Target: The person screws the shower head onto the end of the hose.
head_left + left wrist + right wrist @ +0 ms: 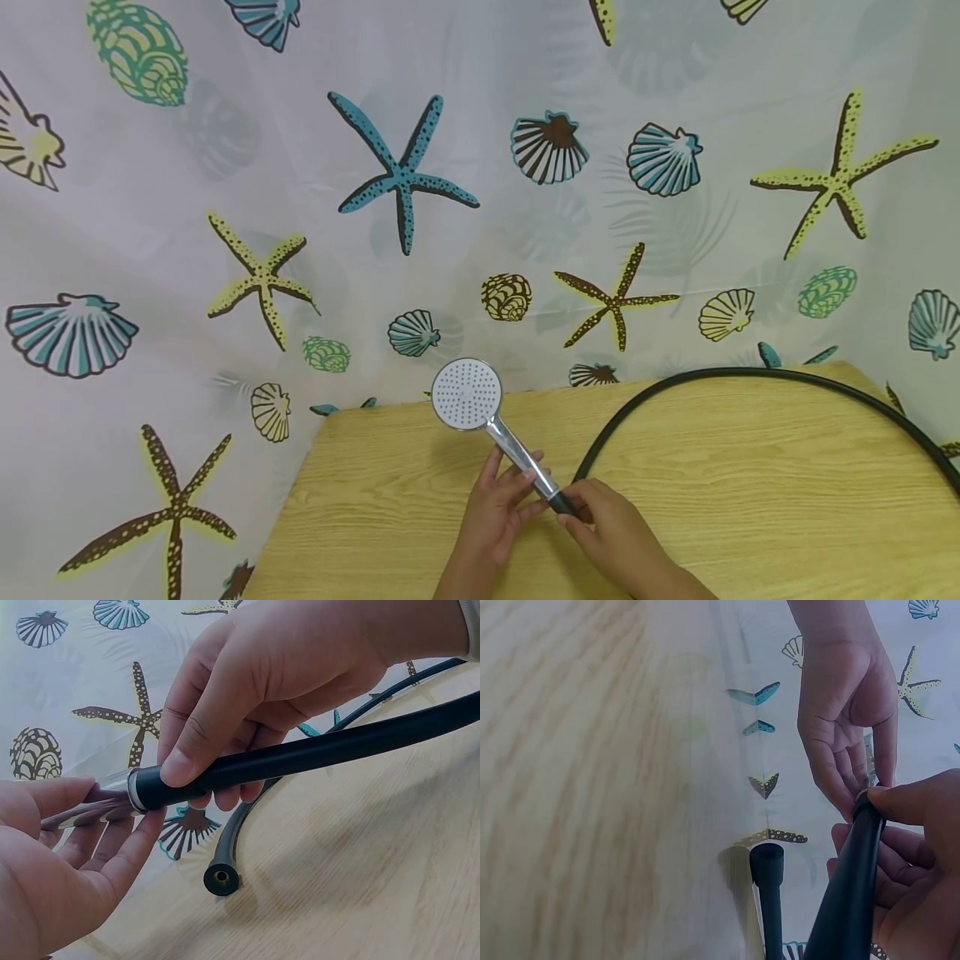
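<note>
No legible lettering, brand, number or sign in any view, the wrist views perhaps too dim.

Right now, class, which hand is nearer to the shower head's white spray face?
Left hand: it holds the chrome handle below the spray face. The right hand is farther off, pinching the black hose end at the handle's base.

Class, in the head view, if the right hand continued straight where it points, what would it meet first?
Most likely the left hand, holding the shower handle, though depth is unclear.
</note>
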`<action>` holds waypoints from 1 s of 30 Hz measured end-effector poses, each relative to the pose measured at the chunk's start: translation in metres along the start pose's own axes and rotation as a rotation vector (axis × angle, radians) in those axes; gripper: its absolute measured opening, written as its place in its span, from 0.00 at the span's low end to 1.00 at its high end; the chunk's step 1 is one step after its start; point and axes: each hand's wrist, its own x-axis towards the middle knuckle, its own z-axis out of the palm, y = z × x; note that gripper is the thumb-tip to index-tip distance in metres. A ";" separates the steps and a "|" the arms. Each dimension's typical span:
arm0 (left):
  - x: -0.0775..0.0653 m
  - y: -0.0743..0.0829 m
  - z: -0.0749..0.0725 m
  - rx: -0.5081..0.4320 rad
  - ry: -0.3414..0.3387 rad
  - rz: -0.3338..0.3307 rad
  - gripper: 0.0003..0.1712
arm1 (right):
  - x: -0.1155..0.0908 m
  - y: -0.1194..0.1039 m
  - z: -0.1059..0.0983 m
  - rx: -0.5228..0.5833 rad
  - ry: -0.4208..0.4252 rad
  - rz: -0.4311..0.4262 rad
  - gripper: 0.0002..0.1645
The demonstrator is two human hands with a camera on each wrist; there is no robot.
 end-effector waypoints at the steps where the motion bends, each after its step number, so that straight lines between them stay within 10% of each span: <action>1: 0.000 0.000 0.000 0.002 0.000 -0.001 0.46 | 0.000 0.000 0.000 0.009 -0.004 0.004 0.12; 30: 0.000 0.002 0.000 0.015 -0.041 -0.002 0.44 | 0.005 0.012 -0.004 0.458 -0.128 0.244 0.21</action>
